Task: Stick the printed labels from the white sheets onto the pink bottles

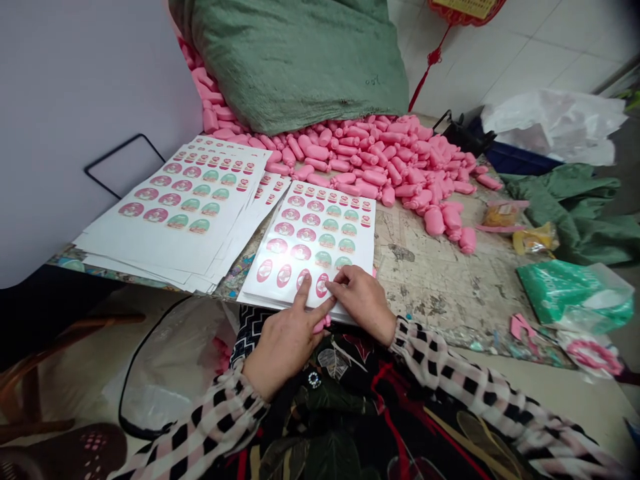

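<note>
Right hand [367, 301] was over the bottom right of the front label sheets [300, 233], fingers curled, thumb and index tips close together at the edge of a pink oval label [322, 285]; couldn't tell if it had the label pinched. Left hand [285, 340] was partly open, index finger out flat on the bottom row of ovals, thumb reaching toward the right fingertips. A pink piece [321, 325] poked out from under the left hand; couldn't tell if it was gripped. Front sheets lay at the near table [415, 267] edge, in front of the person. Second stack of label sheets [165, 220] sat left of them, fanned out. Pink bottles [370, 157] were heaped behind the sheets, spilling right, with a big green sack [300, 60] above them. Right side of the table had small yellow packets [535, 239], a green packet [575, 293] and a pink-handled tool [524, 328] near the edge. Green cloth [575, 207] lay beyond the packets, white plastic [555, 123] on a blue bin [517, 157] behind it.
</note>
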{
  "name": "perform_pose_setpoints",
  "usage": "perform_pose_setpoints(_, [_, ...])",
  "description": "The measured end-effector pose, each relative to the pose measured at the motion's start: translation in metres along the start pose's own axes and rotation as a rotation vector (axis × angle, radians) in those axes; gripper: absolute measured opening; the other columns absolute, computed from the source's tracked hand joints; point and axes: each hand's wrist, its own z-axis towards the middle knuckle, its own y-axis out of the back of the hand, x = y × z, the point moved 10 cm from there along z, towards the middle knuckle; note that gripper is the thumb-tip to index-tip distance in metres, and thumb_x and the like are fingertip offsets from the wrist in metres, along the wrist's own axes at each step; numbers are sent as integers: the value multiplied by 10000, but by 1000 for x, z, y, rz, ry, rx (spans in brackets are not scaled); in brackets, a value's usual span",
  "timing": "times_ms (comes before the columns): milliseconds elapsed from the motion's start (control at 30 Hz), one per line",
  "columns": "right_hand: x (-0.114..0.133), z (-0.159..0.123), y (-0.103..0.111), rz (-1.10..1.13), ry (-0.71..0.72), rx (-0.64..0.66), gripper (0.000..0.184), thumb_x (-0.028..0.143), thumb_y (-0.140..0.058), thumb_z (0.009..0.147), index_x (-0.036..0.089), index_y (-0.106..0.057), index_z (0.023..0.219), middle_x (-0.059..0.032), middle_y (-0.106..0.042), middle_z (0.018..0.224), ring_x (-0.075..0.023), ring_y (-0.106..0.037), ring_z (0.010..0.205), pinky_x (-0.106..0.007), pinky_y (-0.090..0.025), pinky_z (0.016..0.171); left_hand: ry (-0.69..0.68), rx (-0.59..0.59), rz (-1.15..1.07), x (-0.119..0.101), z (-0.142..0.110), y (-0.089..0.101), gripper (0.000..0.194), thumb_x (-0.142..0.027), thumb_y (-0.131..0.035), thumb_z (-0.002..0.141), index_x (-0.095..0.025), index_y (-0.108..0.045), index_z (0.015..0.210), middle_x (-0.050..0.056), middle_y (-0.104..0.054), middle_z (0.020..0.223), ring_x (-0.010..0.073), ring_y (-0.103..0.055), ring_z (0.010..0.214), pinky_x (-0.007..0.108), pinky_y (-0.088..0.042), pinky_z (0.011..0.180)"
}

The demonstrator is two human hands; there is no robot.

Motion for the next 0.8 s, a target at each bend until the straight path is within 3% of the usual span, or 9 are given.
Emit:
perform_pose_setpoints(200, [17, 0, 14, -57, 64, -44, 181, 390, -594, 788, 223, -608, 720, 4, -625, 794, -142, -538, 697, -259, -290, 577, -12, 2, 25, -1, 0, -1, 666, -368, -513, 856, -499, -162, 1407, 146, -62, 1547, 257, -683, 824, 396, -534, 651])
perform_pose_setpoints(367, [25, 1, 39, 8, 99, -112, 199, 413, -598, 785, 225, -622, 723, 10, -629, 771, -130, -531, 660, -258, -306, 578, -9, -4, -28, 1, 1, -1, 582, -367, -521, 850, -482, -296, 1375, 124, -65, 1551, 266, -676, 869, 402, -530, 675])
perform_pose_setpoints(533, [6, 6, 50, 178, 79, -138, 238, 443, -651, 737, 212, -624, 681, 9, -621, 707, -129, -516, 628, -261, -328, 575, -12, -25, -223, 8, -4, 6, 536, -347, -546, 834, -466, -392, 1334, 63, -112, 1553, 303, -621, 1024, 431, -507, 764])
perform_pose_setpoints(633, [-7, 7, 51, 462, 59, -138, 244, 419, -686, 711, 191, -609, 669, 13, -593, 659, -120, -495, 602, -261, -355, 578, 78, -137, -602, 22, -11, 25, 519, -429, -580, 803, -373, -468, 1307, 51, -417, 1432, 276, -548, 1133, 367, -489, 823])
perform_pose_setpoints(700, [-8, 5, 50, 664, 52, -117, 253, 407, -706, 697, 183, -592, 669, 17, -581, 650, -115, -487, 599, -262, -371, 583, 194, -179, -1030, 33, -13, 29, 503, -501, -562, 796, -278, -528, 1246, 79, -618, 1178, 211, -618, 939, 285, -502, 697])
perform_pose_setpoints(800, [8, -2, 50, 848, 80, -63, 250, 387, -721, 694, 185, -574, 681, 20, -586, 670, -114, -495, 619, -263, -385, 597, 328, -84, -1754, 27, -3, 19, 474, -568, -431, 845, -212, -555, 1131, 41, -639, 818, 106, -553, 570, 213, -431, 490])
